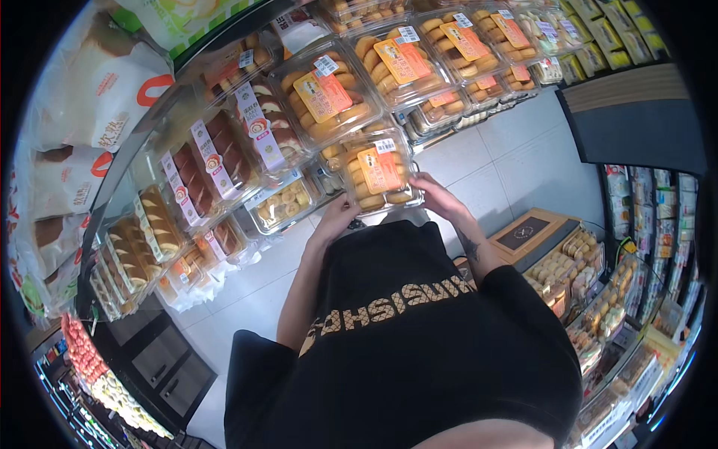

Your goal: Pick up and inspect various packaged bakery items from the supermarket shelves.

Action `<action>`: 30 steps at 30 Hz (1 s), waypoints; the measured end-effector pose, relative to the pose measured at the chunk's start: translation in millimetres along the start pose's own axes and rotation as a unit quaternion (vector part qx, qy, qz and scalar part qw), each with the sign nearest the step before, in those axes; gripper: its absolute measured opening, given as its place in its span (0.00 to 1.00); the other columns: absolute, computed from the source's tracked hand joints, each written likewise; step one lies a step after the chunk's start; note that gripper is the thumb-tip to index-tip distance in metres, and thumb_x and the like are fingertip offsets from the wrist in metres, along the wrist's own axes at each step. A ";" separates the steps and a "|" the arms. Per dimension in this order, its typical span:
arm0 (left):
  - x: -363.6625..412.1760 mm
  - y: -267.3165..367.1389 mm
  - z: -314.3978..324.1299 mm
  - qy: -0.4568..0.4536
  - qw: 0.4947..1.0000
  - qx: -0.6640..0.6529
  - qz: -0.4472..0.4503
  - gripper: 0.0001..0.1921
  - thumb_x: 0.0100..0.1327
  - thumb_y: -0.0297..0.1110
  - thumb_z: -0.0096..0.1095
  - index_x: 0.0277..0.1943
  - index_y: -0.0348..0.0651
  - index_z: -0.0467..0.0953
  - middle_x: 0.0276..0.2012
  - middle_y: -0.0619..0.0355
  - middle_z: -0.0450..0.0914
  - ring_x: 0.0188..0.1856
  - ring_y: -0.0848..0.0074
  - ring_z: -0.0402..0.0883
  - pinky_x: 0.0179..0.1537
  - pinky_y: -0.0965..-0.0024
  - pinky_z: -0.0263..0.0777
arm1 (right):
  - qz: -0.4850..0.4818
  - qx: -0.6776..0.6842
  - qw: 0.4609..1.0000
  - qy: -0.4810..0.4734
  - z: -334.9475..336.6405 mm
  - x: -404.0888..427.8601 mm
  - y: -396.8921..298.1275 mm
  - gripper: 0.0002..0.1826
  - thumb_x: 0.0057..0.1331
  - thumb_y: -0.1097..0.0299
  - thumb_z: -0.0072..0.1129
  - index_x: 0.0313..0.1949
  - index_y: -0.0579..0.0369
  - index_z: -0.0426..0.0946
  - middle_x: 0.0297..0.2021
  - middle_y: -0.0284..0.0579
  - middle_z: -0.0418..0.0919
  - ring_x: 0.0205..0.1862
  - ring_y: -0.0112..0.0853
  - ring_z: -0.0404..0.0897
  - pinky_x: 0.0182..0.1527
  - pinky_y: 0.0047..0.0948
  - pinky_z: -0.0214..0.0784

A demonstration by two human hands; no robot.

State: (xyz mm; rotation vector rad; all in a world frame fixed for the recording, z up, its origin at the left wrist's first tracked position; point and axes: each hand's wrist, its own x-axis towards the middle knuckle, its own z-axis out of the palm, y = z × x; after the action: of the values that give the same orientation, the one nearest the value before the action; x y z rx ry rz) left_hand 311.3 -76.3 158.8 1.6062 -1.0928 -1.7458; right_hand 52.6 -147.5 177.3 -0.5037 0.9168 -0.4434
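Observation:
A clear plastic box of round golden pastries point(351, 178), with an orange-and-yellow label and a white barcode sticker on its lid, sits at the front of the display. My left hand point(336, 219) grips its near left corner. On the opposite side, my right hand point(440, 196) holds the near right edge, its fingers partly hidden by the box. Behind it is a larger box of similar pastries point(307, 126). Boxed cake rolls point(224, 154) with pale paper bands lie to the left, and a smaller clear box of biscuits point(283, 205) sits lower down.
More pastry boxes point(401, 62) line the shelf ahead. White bread bags point(106, 84) stand at far left. A wood-framed stand point(533, 230) with packed pastries point(566, 264) is at my right. Shelves of packets point(645, 207) stand beyond it. Grey floor tiles point(482, 163) show between displays.

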 end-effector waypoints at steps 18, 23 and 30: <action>-120.5 100.5 -63.7 -0.084 0.972 -0.132 0.178 0.34 0.53 0.36 0.59 0.59 0.39 0.50 0.55 0.51 0.59 0.57 0.69 0.60 0.56 0.68 0.56 | -0.118 -0.048 0.992 0.009 170.4 -105.8 19.1 0.46 0.44 0.79 0.64 0.59 0.61 0.46 0.54 0.46 0.62 0.56 0.34 0.61 0.58 0.30 0.52; -125.6 71.5 -76.5 -0.061 0.932 -0.295 0.200 0.34 0.54 0.44 0.52 0.60 0.37 0.51 0.56 0.51 0.58 0.59 0.68 0.58 0.59 0.67 0.49 | -0.059 -0.070 0.993 -0.073 206.7 -86.7 38.7 0.48 0.43 0.74 0.67 0.60 0.63 0.44 0.55 0.48 0.60 0.58 0.35 0.58 0.60 0.31 0.49; -141.7 81.5 -81.4 0.022 0.923 -0.248 0.295 0.33 0.54 0.51 0.49 0.57 0.36 0.57 0.54 0.52 0.62 0.57 0.71 0.61 0.57 0.69 0.52 | -0.058 -0.153 0.980 -0.109 218.0 -78.1 54.8 0.42 0.48 0.72 0.64 0.58 0.63 0.47 0.51 0.49 0.63 0.54 0.34 0.63 0.54 0.30 0.57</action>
State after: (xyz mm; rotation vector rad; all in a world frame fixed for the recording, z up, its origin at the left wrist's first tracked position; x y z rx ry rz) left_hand 401.8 -21.4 307.7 0.8803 -0.8905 -1.4088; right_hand 200.3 -12.1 305.7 -0.8735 0.7488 -0.3446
